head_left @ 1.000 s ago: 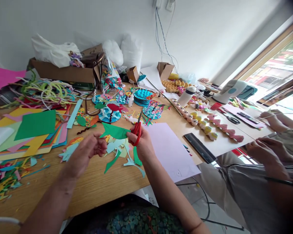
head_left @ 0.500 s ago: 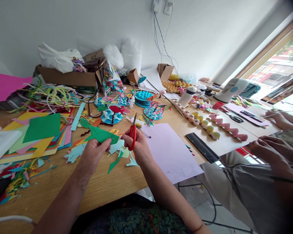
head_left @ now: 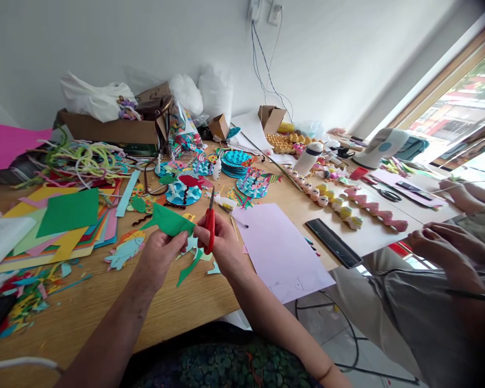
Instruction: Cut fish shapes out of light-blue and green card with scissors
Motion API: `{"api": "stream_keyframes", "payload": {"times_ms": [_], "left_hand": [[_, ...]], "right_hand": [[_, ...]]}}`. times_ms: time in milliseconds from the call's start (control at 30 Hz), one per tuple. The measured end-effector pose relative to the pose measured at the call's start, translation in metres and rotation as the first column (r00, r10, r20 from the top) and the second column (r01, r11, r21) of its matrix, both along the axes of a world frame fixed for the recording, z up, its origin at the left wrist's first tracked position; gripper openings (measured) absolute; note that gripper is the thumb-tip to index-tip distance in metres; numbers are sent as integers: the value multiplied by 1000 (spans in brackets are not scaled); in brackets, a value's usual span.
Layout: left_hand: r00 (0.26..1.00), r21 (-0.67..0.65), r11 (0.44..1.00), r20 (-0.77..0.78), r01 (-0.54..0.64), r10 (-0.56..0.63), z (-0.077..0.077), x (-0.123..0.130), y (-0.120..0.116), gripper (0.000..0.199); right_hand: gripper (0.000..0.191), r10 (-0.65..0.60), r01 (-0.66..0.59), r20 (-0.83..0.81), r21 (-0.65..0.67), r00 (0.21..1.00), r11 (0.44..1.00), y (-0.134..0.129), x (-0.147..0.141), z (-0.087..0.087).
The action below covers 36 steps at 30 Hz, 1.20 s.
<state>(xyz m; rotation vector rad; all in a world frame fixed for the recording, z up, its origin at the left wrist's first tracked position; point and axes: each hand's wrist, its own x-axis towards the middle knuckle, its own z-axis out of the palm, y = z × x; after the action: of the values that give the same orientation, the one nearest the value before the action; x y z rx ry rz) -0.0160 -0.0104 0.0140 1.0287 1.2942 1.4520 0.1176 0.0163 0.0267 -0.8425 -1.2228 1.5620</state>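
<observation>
My left hand [head_left: 163, 253] pinches a piece of green paper [head_left: 167, 220], partly cut to a pointed shape. In my right hand [head_left: 222, 242] is a pair of red-handled scissors [head_left: 210, 229], blades pointing up and away from me; its fingertips also touch the right end of the green paper. A loose green strip [head_left: 189, 269] lies on the table just below the hands, near pale blue scraps. To the left of my left hand lies a light blue paper fish [head_left: 125, 252]. A lilac sheet [head_left: 283, 250] with faint pencil lines lies right of my right hand.
Coloured paper sheets [head_left: 70, 213] and a heap of scraps [head_left: 28, 293] lie at left. Decorated blue discs [head_left: 183, 192] and a glue bottle [head_left: 226, 203] are beyond my hands. A black ruler-like bar [head_left: 333, 243] lies at right, near another person's hands [head_left: 448, 248].
My right hand with the scissors has moved left, closer to my left hand, and its fingers now meet the green paper's end. The paper has tilted slightly.
</observation>
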Motion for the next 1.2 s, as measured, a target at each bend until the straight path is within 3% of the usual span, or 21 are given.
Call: {"api": "stream_keyframes", "payload": {"times_ms": [167, 267, 533, 1200], "left_hand": [[977, -32, 999, 212, -11, 17, 13, -2, -3, 12], [964, -32, 999, 266, -14, 22, 18, -3, -5, 11], [929, -76, 997, 365, -34, 59, 21, -2, -6, 11], [927, -112, 994, 371, -18, 59, 20, 0, -3, 11]], "right_hand": [[30, 145, -148, 236, -2, 961, 989, -21, 9, -3], [31, 204, -206, 290, -23, 935, 978, -33, 13, -7], [28, 223, -232, 346, -16, 911, 972, -38, 9, -10], [29, 245, -250, 303, -21, 921, 968, -33, 4, -26]]}}
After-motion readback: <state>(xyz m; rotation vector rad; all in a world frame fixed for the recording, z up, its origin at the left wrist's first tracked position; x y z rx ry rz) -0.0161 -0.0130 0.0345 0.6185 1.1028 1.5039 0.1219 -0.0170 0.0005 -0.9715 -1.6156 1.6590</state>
